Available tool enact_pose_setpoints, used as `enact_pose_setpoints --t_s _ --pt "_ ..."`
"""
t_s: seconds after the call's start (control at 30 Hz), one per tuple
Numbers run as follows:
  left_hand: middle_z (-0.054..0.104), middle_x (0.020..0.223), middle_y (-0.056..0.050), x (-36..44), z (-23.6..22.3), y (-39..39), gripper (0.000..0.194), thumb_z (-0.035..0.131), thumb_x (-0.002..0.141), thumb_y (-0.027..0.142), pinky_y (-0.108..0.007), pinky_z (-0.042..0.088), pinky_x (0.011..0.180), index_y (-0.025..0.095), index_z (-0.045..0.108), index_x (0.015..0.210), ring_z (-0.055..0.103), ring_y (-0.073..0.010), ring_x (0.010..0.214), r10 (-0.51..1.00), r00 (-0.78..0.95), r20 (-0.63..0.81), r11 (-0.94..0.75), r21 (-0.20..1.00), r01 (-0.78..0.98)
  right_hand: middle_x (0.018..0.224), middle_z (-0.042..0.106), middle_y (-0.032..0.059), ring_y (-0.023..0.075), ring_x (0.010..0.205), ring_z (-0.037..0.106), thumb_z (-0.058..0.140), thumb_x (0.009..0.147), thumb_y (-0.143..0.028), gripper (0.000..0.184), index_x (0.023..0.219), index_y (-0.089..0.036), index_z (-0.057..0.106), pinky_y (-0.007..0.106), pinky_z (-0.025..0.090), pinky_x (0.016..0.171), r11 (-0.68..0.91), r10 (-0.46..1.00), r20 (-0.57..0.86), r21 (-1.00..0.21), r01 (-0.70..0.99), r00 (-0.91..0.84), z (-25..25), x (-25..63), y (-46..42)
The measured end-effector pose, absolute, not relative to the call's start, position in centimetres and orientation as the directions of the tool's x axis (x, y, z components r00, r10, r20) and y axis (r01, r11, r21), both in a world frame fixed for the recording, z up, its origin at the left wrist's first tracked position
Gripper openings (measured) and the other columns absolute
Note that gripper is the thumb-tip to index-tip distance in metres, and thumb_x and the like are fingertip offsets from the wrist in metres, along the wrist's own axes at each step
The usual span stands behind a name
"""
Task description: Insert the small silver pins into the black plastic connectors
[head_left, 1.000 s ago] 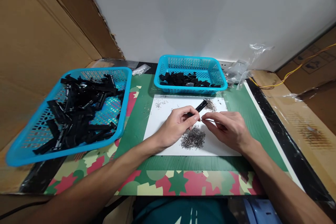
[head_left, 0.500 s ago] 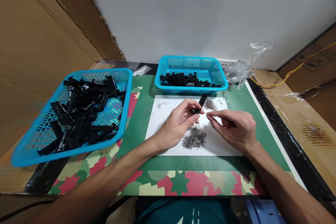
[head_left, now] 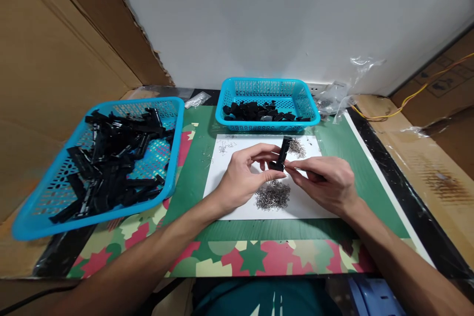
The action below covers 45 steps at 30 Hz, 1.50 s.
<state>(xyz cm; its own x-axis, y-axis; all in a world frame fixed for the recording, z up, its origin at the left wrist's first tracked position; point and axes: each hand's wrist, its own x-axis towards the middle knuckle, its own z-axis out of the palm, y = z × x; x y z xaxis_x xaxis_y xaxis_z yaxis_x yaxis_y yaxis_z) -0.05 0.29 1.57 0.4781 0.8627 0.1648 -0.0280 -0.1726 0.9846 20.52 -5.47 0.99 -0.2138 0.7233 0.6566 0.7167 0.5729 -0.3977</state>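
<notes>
Thumb and fingers of my left hand (head_left: pixel 246 173) grip a long black plastic part (head_left: pixel 284 152), which stands nearly upright above the white sheet (head_left: pixel 229 202). My right hand (head_left: pixel 326 177) is closed in a pinch at the part's lower right side. Whatever lies between its fingertips is too small to make out. Just below the hands is a pile of small metal pieces (head_left: pixel 273 194), which look like springs or pins. A smaller pile of brownish metal pieces (head_left: pixel 296 148) sits behind the part.
On the left stands a blue basket (head_left: pixel 177 143) of long black parts. Another blue basket (head_left: pixel 267 80) with small black pieces is at the back by the wall. Clear plastic bags (head_left: pixel 335 98) and a yellow cable (head_left: pixel 403 107) lie at the back right.
My left hand has turned the black part more upright, showing more of its length. My right fingertips have moved left, from a small gap to right against the part's lower end.
</notes>
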Motion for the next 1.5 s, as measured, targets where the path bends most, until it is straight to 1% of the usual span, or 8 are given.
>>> enact_pose_setpoints --t_s 0.2,0.4,0.6,0.9,0.97,1.17,1.33,1.5 --pt "0.080 0.105 -0.010 -0.1 1.4 0.3 0.038 0.093 0.075 0.028 -0.035 0.060 0.082 0.016 0.076 0.107 0.075 -0.0248 0.096 0.862 0.472 0.184 -0.193 0.981 -0.031 0.052 0.062 -0.0051 0.0086 0.042 0.047 0.066 0.100 -0.025 0.015 0.098 -0.023 0.082 0.023 0.040 0.048 0.578 0.755 0.612 -0.454 0.678 -0.234 1.2 20.7 -5.4" --pt "0.080 0.106 -0.009 -0.2 1.3 0.4 0.037 0.093 0.073 0.023 -0.037 0.061 0.091 0.016 0.076 0.106 0.076 -0.0239 0.098 0.867 0.471 0.165 -0.175 0.984 -0.021 0.077 0.081 0.0004 0.0077 0.044 0.053 0.069 0.099 -0.024 0.014 0.099 -0.023 0.083 0.023 0.043 0.047 0.551 0.807 0.551 -0.569 0.610 -0.214 1.5 20.8 -5.6" --pt "0.080 0.113 -0.010 -0.3 1.2 0.4 0.033 0.090 0.076 0.022 -0.039 0.062 0.095 0.016 0.078 0.106 0.076 -0.0267 0.107 0.842 0.531 0.099 -0.113 0.994 -0.005 0.077 0.081 0.0004 0.0080 0.047 0.055 0.072 0.098 -0.026 0.012 0.094 -0.022 0.082 0.023 0.042 0.048 0.520 0.844 0.489 -0.644 0.561 -0.221 1.8 20.8 -5.3" --pt "0.079 0.121 -0.011 -0.6 1.1 0.3 0.032 0.077 0.094 0.029 -0.035 0.063 0.091 0.019 0.078 0.124 0.075 -0.0254 0.108 0.762 0.640 0.099 -0.076 0.995 -0.063 0.055 0.061 -0.0055 0.0068 0.043 0.036 0.078 0.095 -0.032 0.011 0.094 -0.022 0.082 0.024 0.030 0.043 0.536 0.823 0.534 -0.621 0.571 -0.193 2.1 21.2 -5.2" --pt "0.079 0.121 -0.011 -0.8 1.2 0.4 0.033 0.072 0.099 0.033 -0.036 0.062 0.092 0.020 0.077 0.129 0.075 -0.0243 0.105 0.737 0.667 0.106 -0.109 0.993 -0.037 0.054 0.062 -0.0061 0.0066 0.042 0.038 0.078 0.095 -0.028 0.007 0.096 -0.022 0.082 0.024 0.031 0.042 0.557 0.805 0.562 -0.607 0.567 -0.189 2.0 21.3 -5.1" --pt "0.076 0.127 -0.010 -1.3 1.6 0.7 0.032 0.062 0.105 0.033 -0.042 0.058 0.100 0.026 0.075 0.133 0.072 -0.0252 0.114 0.673 0.717 0.180 -0.322 0.945 0.065 0.080 0.082 0.0004 0.0118 0.058 0.070 0.071 0.096 -0.012 0.013 0.095 -0.022 0.080 0.024 0.052 0.055 0.653 0.729 0.632 -0.526 0.545 -0.263 1.6 21.8 -4.7" --pt "0.076 0.127 -0.009 -1.2 0.8 1.0 0.040 0.078 0.094 0.034 -0.039 0.058 0.092 0.024 0.072 0.133 0.070 -0.0236 0.110 0.706 0.588 0.394 -0.584 0.794 0.169 0.077 0.082 0.0011 0.0125 0.053 0.070 0.071 0.096 -0.014 0.014 0.093 -0.021 0.082 0.025 0.049 0.050 0.595 0.755 0.607 -0.476 0.647 -0.248 1.1 22.3 -4.3" --pt "0.082 0.104 -0.004 -1.4 0.0 1.0 0.020 0.079 0.094 0.025 -0.039 0.052 0.088 0.018 0.076 0.112 0.074 -0.0215 0.096 0.585 0.563 0.583 -0.795 0.549 0.257 0.069 0.079 0.0015 0.0122 0.048 0.066 0.066 0.101 -0.021 0.020 0.094 -0.020 0.084 0.026 0.046 0.049 0.545 0.799 0.534 -0.450 0.707 -0.276 0.7 22.1 -4.3"
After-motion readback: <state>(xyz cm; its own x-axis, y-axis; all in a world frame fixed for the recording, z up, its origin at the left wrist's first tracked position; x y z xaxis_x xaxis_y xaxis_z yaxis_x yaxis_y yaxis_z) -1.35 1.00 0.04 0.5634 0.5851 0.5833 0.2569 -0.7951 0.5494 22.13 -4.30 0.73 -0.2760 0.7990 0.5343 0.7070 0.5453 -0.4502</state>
